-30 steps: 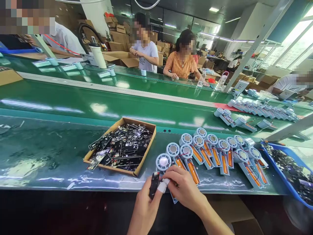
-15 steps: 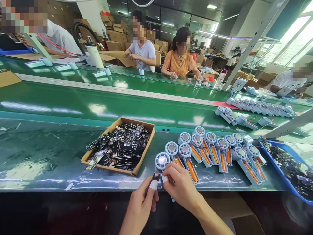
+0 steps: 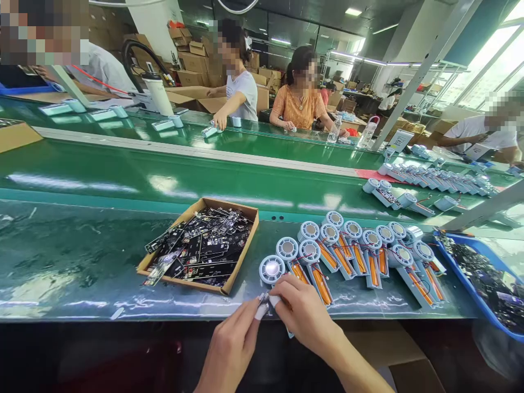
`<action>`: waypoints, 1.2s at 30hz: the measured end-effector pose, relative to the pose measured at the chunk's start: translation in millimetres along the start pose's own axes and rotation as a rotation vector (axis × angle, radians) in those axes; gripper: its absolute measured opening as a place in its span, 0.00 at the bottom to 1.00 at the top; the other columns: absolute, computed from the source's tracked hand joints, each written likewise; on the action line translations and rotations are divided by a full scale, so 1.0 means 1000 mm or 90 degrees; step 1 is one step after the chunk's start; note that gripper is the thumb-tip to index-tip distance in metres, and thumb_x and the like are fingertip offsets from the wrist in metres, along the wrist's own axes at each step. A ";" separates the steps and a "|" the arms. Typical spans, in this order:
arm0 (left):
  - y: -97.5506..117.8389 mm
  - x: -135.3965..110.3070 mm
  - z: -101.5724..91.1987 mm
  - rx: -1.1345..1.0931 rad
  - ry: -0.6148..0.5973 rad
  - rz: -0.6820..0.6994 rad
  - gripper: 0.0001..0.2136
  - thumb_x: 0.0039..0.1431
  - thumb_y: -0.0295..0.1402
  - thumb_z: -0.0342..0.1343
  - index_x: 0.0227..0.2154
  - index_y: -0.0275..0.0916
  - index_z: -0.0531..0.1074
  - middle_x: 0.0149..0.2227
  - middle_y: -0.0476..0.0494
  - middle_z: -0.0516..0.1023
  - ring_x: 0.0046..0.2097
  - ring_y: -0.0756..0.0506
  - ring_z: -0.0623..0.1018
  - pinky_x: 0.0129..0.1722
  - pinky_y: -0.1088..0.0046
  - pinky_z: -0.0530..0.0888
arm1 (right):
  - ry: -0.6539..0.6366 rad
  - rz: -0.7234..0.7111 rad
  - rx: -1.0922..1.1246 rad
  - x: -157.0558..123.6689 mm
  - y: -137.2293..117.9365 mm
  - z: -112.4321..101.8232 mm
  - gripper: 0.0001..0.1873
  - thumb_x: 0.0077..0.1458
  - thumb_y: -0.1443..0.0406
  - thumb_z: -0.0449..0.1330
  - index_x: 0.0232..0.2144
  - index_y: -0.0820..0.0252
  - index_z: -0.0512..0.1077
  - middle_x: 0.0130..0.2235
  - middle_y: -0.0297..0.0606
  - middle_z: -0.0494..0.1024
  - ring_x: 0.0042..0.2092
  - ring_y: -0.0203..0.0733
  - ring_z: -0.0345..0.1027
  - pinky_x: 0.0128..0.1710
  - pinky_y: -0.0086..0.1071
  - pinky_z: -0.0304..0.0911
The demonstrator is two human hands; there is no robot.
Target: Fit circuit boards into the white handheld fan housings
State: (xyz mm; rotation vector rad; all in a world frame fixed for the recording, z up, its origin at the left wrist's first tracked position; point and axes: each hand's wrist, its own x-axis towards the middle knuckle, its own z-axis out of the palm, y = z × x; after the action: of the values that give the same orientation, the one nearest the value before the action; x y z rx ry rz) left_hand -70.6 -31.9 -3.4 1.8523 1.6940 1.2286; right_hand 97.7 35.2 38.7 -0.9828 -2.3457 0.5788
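My left hand (image 3: 235,344) and my right hand (image 3: 305,314) meet at the table's near edge, both pinched on a small black circuit board (image 3: 264,298) that is mostly hidden by the fingers. White tape wraps a fingertip of each hand. Right behind the fingers lies a pale blue half-built fan (image 3: 272,269) with a round head. My right hand also covers that fan's handle. A cardboard tray (image 3: 241,262) of black circuit boards sits to the left.
A row of several open fan shells (image 3: 360,254) with orange batteries lies to the right. A blue bin (image 3: 470,284) of parts is at far right. Behind runs a green conveyor belt (image 3: 164,174). Other people work across it.
The black board has dropped lower and turned nearly edge-on between my fingers. My left hand shifted slightly down. A person across the belt now reaches an arm onto it.
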 end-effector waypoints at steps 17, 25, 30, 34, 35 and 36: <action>-0.003 0.005 -0.010 -0.022 -0.043 -0.094 0.15 0.64 0.39 0.48 0.40 0.43 0.80 0.25 0.45 0.83 0.24 0.42 0.81 0.27 0.72 0.77 | 0.135 0.108 -0.006 -0.018 0.004 -0.014 0.17 0.63 0.71 0.53 0.51 0.58 0.72 0.39 0.40 0.80 0.32 0.39 0.74 0.34 0.29 0.71; 0.010 -0.009 0.005 -0.055 0.034 -0.234 0.09 0.64 0.41 0.48 0.41 0.46 0.70 0.20 0.56 0.74 0.17 0.46 0.73 0.23 0.72 0.73 | 0.058 -0.041 0.086 0.004 0.005 -0.001 0.15 0.65 0.73 0.53 0.48 0.56 0.75 0.46 0.42 0.83 0.44 0.42 0.78 0.44 0.31 0.72; -0.001 -0.014 0.009 -0.100 0.009 -0.250 0.10 0.65 0.40 0.46 0.41 0.45 0.70 0.20 0.56 0.71 0.18 0.48 0.70 0.19 0.74 0.67 | 0.037 0.050 0.175 0.010 0.000 0.012 0.09 0.61 0.71 0.59 0.41 0.58 0.78 0.33 0.37 0.81 0.34 0.39 0.75 0.34 0.28 0.70; -0.005 -0.011 0.006 -0.190 -0.047 -0.270 0.15 0.68 0.42 0.42 0.44 0.43 0.71 0.17 0.58 0.64 0.16 0.49 0.64 0.18 0.76 0.65 | 0.024 -0.030 0.183 0.008 -0.001 0.009 0.16 0.62 0.74 0.54 0.43 0.58 0.80 0.41 0.41 0.80 0.42 0.42 0.75 0.43 0.32 0.71; -0.004 -0.009 0.004 -0.203 -0.046 -0.279 0.16 0.69 0.42 0.41 0.45 0.42 0.71 0.17 0.59 0.63 0.16 0.49 0.63 0.18 0.76 0.65 | 0.018 -0.035 0.184 0.006 -0.001 0.007 0.18 0.62 0.75 0.53 0.45 0.57 0.80 0.42 0.42 0.79 0.43 0.42 0.74 0.44 0.32 0.71; -0.002 -0.007 0.003 -0.211 -0.050 -0.281 0.17 0.69 0.43 0.41 0.46 0.42 0.72 0.17 0.59 0.62 0.16 0.49 0.63 0.18 0.76 0.65 | 0.012 -0.037 0.181 0.005 -0.001 0.006 0.19 0.63 0.76 0.52 0.46 0.57 0.79 0.42 0.42 0.79 0.44 0.42 0.74 0.44 0.33 0.71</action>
State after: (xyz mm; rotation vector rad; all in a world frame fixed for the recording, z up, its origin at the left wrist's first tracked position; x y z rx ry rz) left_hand -69.3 -37.4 -9.0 1.2348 1.6233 1.1455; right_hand 90.5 37.7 36.1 -0.7851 -2.1901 0.8470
